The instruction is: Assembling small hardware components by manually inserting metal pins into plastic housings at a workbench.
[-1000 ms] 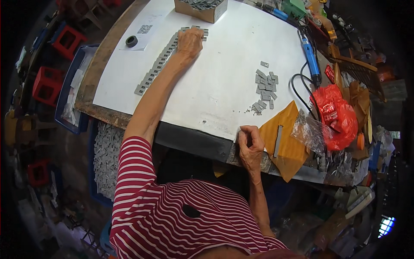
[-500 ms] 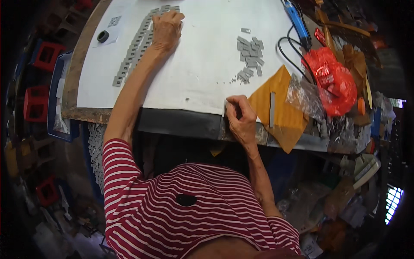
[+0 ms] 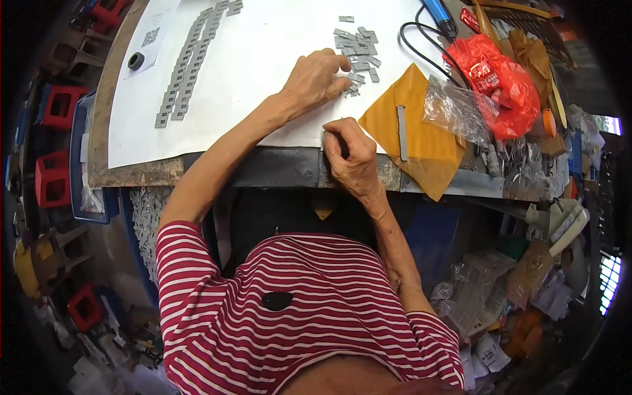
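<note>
My left hand (image 3: 317, 80) reaches across the white sheet (image 3: 230, 99), its thumb and forefinger apart beside a small scatter of tiny grey bits (image 3: 353, 89). Just beyond its fingertips lies a loose pile of flat grey metal pieces (image 3: 359, 47). At the table's front edge my right hand (image 3: 355, 157) is closed in a pinch; whatever sits between its fingertips is too small to make out. To the left, two long slanting rows of similar grey pieces (image 3: 187, 72) with small dark squares lie on the sheet.
A yellow-brown envelope (image 3: 388, 108) with a grey strip (image 3: 402, 131) on it lies right of my right hand. Beyond are clear plastic (image 3: 457, 108), a red plastic bag (image 3: 494, 85) and a blue tool (image 3: 440, 16) with a black cord. A black ring (image 3: 136, 61) sits far left.
My left hand has left the far end of the grey rows and come right and nearer, to the tiny bits by the pile. My right hand stays pinched at the table edge. The view has shifted slightly.
</note>
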A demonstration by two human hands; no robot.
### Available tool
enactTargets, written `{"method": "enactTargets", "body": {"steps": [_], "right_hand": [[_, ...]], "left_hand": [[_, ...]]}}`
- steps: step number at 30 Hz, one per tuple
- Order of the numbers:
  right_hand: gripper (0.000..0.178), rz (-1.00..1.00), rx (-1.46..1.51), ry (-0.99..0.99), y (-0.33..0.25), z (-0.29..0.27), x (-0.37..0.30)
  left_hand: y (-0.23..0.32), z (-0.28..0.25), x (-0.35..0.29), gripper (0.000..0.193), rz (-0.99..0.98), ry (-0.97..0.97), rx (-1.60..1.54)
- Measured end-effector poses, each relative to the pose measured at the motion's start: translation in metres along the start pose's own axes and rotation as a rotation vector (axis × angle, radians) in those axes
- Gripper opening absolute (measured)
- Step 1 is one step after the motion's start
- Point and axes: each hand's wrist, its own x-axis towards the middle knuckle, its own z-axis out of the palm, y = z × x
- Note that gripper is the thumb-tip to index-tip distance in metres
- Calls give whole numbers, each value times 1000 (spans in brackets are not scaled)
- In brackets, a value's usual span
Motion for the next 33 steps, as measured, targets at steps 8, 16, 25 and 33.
{"method": "enactTargets", "body": {"steps": [8, 16, 25, 33], "right_hand": [[14, 2, 13, 18, -19, -27, -9], [10, 374, -118, 16, -5, -100, -2], [7, 63, -446, -78, 59, -113, 31], [7, -37, -546, -161, 70, -115, 32]], "left_hand": [[-5, 19, 2, 18, 27, 67, 123], [-6, 18, 8, 19, -43, 13, 55], [2, 11, -3, 11, -30, 55, -115], [16, -13, -32, 11, -138, 97, -381]]}}
